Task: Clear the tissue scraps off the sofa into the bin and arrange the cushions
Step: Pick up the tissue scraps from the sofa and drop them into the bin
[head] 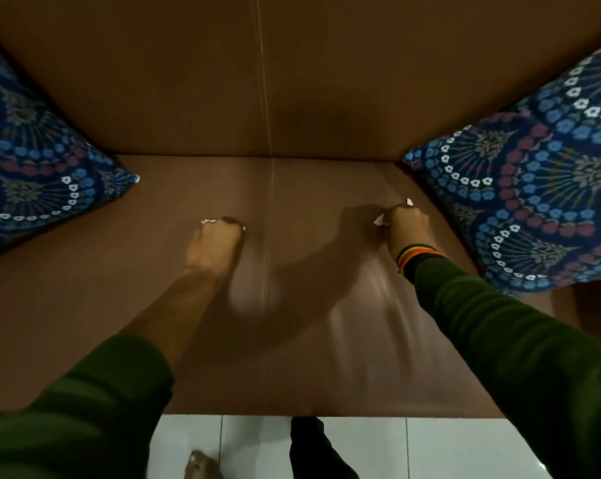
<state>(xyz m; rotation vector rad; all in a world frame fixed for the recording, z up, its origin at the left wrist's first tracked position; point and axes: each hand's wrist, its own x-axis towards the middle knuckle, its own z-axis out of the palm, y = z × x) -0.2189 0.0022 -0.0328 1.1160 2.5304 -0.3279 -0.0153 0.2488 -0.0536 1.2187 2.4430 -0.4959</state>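
Open sofa seat [126, 305] lies between the left cushion [33, 167] and right cushion [534, 188].

Brown sofa [119, 288], smooth seat split by a centre seam, plain backrest behind. Two cushions in dark blue with blue, red and white flower rings: left cushion [33, 167] leaned against the left end, one corner pointing onto the seat; right cushion [534, 188] tilted against the right end, lower edge resting on the seat. White tissue scraps [209, 221] poked out of the closed left fist; more white tissue bits [379, 221] showed at the clenched right fist.
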